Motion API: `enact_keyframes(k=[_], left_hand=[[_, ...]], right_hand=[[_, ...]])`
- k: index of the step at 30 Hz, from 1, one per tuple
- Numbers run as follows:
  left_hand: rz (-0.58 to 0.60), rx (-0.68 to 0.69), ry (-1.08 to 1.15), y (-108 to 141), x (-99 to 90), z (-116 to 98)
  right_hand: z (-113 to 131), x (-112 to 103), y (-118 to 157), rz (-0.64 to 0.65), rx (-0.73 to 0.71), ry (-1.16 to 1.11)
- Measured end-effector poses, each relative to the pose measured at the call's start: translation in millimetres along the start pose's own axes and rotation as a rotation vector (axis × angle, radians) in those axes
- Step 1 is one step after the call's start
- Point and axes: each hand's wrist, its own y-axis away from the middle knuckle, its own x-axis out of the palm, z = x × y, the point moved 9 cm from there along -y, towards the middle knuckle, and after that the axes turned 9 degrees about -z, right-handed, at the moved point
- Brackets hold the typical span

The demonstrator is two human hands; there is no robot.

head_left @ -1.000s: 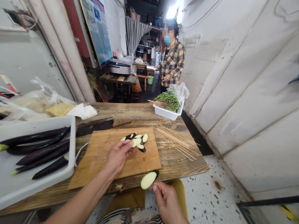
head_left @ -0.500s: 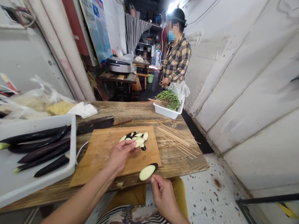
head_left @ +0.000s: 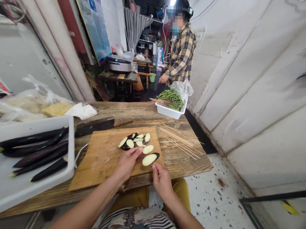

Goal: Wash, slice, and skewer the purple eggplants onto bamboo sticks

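Note:
My left hand (head_left: 126,163) pinches a pale oval eggplant slice (head_left: 148,149) between thumb and fingers, above the wooden cutting board (head_left: 101,163). Just below it, a larger slice with dark skin on its edge (head_left: 149,159) stands out from my right hand (head_left: 162,179). The closed fingers of that hand grip the bottom end of a skewer bearing this slice; most of the stick is hidden. The two slices are very close; whether they touch I cannot tell. Behind them lies a pile of cut eggplant slices (head_left: 130,143) on the board.
Loose bamboo skewers (head_left: 179,140) lie right of the board. A cleaver (head_left: 96,127) rests behind it. Whole eggplants (head_left: 42,151) fill a white tray (head_left: 70,158) at left. A white basin (head_left: 168,111) holds green skewered vegetables. Across the table stands a person (head_left: 183,54) in a checked shirt.
My right hand has moved up and away from me, bringing its skewered slice close to the left hand's slice. My left hand has shifted slightly right. The other person's arm has lowered.

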Motion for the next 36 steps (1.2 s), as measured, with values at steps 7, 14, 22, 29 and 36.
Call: enact_keyframes(k=[7,14,22,29,36], left_hand=[[0.271,0.750,-0.761,-12,23.1,-43],[0.519,0.979,-1.459,-28,43.5,-21],[0.685,1.024,-1.502,-22,63.1,-34],[0.284,0.491,-0.596,-44,12.1,-32],[0.088,-0.074,-0.069,-41,-16.8,-5]], right_hand=[[-19,-26,6,-0.087,0.069,0.040],[-27,-43,18,-0.107,0.107,0.002],[-23,-42,26,-0.085,0.105,-0.004],[-16,-40,31,-0.018,0.143,-0.050],[-5,-32,30,0.058,0.140,-0.093]])
